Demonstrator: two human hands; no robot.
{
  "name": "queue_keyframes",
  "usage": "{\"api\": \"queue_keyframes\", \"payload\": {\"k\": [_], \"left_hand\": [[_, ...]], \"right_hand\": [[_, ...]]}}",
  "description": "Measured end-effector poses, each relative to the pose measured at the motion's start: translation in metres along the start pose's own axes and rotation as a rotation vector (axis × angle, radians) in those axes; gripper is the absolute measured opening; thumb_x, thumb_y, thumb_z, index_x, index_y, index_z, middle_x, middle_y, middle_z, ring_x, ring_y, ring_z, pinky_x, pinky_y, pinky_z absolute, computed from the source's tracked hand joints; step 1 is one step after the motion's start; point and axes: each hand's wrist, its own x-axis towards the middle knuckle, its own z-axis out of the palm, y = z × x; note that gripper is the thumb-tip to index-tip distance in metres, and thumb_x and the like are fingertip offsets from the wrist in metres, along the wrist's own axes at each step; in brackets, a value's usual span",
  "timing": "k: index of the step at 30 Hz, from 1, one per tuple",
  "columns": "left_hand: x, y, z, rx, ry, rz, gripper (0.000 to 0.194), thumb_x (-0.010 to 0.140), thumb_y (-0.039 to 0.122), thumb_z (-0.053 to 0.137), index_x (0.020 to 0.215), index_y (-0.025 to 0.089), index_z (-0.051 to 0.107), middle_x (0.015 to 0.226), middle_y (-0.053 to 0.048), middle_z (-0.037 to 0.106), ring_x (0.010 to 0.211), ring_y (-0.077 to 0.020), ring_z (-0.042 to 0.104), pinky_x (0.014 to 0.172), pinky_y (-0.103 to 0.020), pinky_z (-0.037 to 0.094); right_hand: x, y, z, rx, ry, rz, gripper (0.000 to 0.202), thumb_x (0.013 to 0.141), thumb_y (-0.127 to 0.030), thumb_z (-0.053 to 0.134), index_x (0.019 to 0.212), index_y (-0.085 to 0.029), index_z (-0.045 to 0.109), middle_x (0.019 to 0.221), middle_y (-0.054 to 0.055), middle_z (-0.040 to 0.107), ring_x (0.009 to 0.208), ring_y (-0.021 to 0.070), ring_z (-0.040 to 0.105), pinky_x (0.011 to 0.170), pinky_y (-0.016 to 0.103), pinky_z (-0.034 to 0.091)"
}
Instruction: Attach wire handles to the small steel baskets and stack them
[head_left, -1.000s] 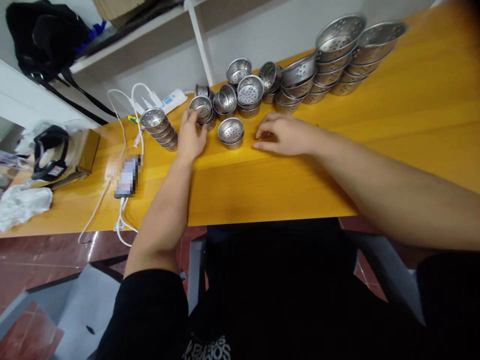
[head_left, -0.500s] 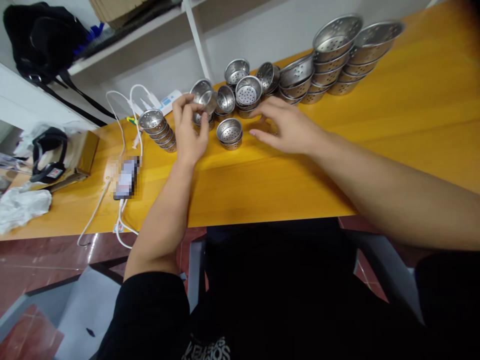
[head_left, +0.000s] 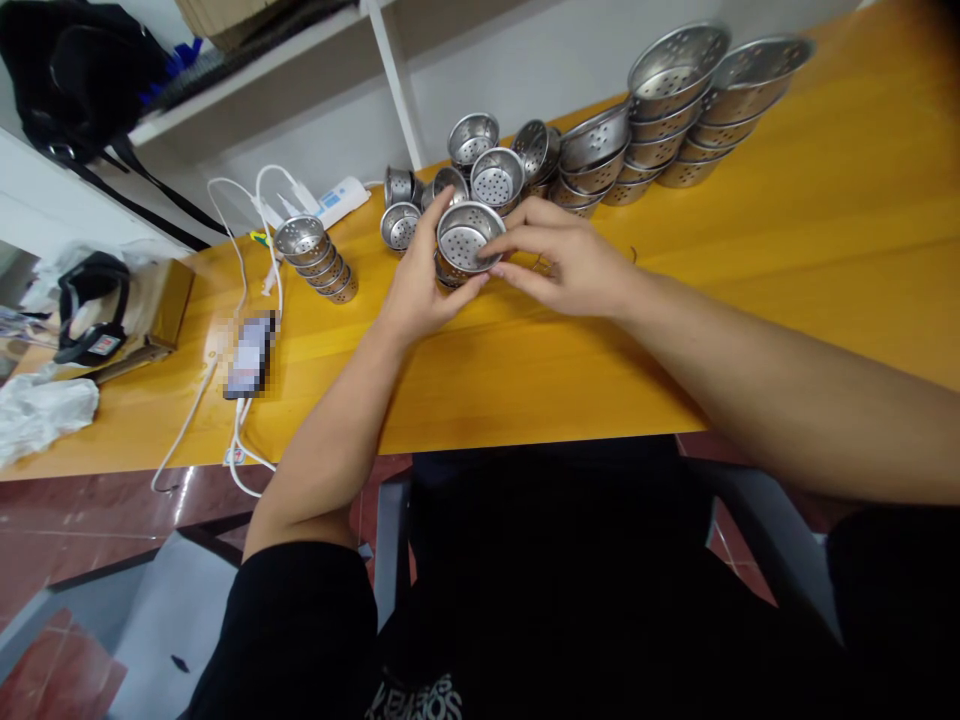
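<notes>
A perforated metal cup (head_left: 466, 238) is tilted toward the camera above a small stack of like cups, mostly hidden beneath it. My left hand (head_left: 426, 275) grips it from the left, thumb and fingers around its side. On the right, my right hand (head_left: 559, 255) pinches its rim, one fingertip inside. Behind are more cups, including one standing cup (head_left: 400, 226), a stacked cup (head_left: 496, 180) and a cup lying on its side (head_left: 536, 150). A leaning stack of cups (head_left: 319, 262) stands to the left.
Taller cup stacks (head_left: 666, 120) stand at the back right of the yellow table (head_left: 525, 380). At left lie a phone (head_left: 251, 355) with white cables, a power strip (head_left: 341, 203), black headphones (head_left: 94, 310) and a cardboard box (head_left: 161, 310). Shelving rises behind.
My left hand has moved right and toward me, bringing a cup from the back group over the small middle stack. My right hand has closed on that cup's rim.
</notes>
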Motion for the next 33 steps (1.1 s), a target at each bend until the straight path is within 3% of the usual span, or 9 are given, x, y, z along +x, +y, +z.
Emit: {"api": "queue_keyframes", "payload": {"k": [4, 10, 17, 21, 26, 30, 33], "left_hand": [[-0.002, -0.016, 0.007, -0.013, -0.04, 0.039, 0.126, 0.109, 0.111, 0.062, 0.202, 0.037, 0.022, 0.201, -0.02, 0.055, 0.19, -0.0519, 0.058, 0.165, -0.072, 0.043], [0.002, -0.01, 0.006, 0.024, -0.063, 0.072, 0.105, 0.115, 0.103, 0.062, 0.199, 0.043, 0.043, 0.189, -0.018, 0.066, 0.179, -0.0526, 0.066, 0.161, -0.077, 0.044], [0.002, -0.009, 0.004, 0.007, -0.065, 0.06, 0.103, 0.114, 0.099, 0.068, 0.199, 0.045, 0.045, 0.187, -0.017, 0.067, 0.178, -0.0539, 0.065, 0.16, -0.079, 0.043], [0.002, -0.007, 0.002, 0.001, -0.072, 0.059, 0.102, 0.113, 0.098, 0.072, 0.198, 0.046, 0.047, 0.185, -0.017, 0.069, 0.177, -0.0549, 0.066, 0.159, -0.081, 0.044], [0.003, -0.006, 0.0, -0.019, -0.07, 0.078, 0.097, 0.116, 0.095, 0.071, 0.196, 0.046, 0.048, 0.187, -0.015, 0.068, 0.179, -0.0534, 0.066, 0.159, -0.081, 0.045], [0.001, -0.017, -0.003, -0.025, -0.059, 0.052, 0.107, 0.108, 0.105, 0.074, 0.191, 0.041, 0.053, 0.187, -0.017, 0.07, 0.181, -0.0534, 0.067, 0.16, -0.08, 0.048], [-0.005, -0.036, -0.007, -0.067, 0.021, -0.034, 0.12, 0.103, 0.108, 0.08, 0.195, 0.04, 0.044, 0.19, -0.018, 0.067, 0.183, -0.0515, 0.067, 0.16, -0.076, 0.05]], "right_hand": [[-0.001, 0.006, 0.008, 0.051, 0.007, -0.106, 0.043, 0.121, -0.069, 0.084, 0.148, -0.036, 0.092, 0.155, 0.014, 0.08, 0.146, 0.0478, 0.078, 0.132, 0.073, 0.065], [-0.001, 0.007, 0.005, 0.014, 0.049, -0.015, 0.054, 0.114, -0.077, 0.095, 0.155, -0.043, 0.087, 0.167, 0.014, 0.076, 0.163, 0.054, 0.067, 0.145, 0.084, 0.055], [0.001, 0.006, 0.006, 0.024, 0.037, -0.011, 0.059, 0.118, -0.089, 0.084, 0.149, -0.039, 0.087, 0.166, 0.016, 0.076, 0.165, 0.0567, 0.066, 0.147, 0.087, 0.052], [0.002, 0.0, 0.003, 0.047, 0.032, 0.026, 0.06, 0.114, -0.092, 0.087, 0.146, -0.041, 0.088, 0.162, 0.015, 0.079, 0.163, 0.057, 0.066, 0.145, 0.09, 0.055], [0.001, -0.003, -0.001, 0.059, 0.06, 0.038, 0.057, 0.115, -0.093, 0.085, 0.131, -0.039, 0.093, 0.153, 0.016, 0.082, 0.16, 0.0593, 0.071, 0.141, 0.093, 0.057], [0.002, -0.004, -0.002, 0.084, 0.06, 0.003, 0.06, 0.113, -0.096, 0.086, 0.128, -0.039, 0.095, 0.153, 0.016, 0.083, 0.157, 0.0591, 0.073, 0.139, 0.092, 0.058], [0.002, 0.0, -0.004, 0.058, 0.096, 0.014, 0.062, 0.111, -0.097, 0.087, 0.136, -0.041, 0.095, 0.157, 0.016, 0.082, 0.161, 0.0595, 0.071, 0.14, 0.09, 0.057]]}}
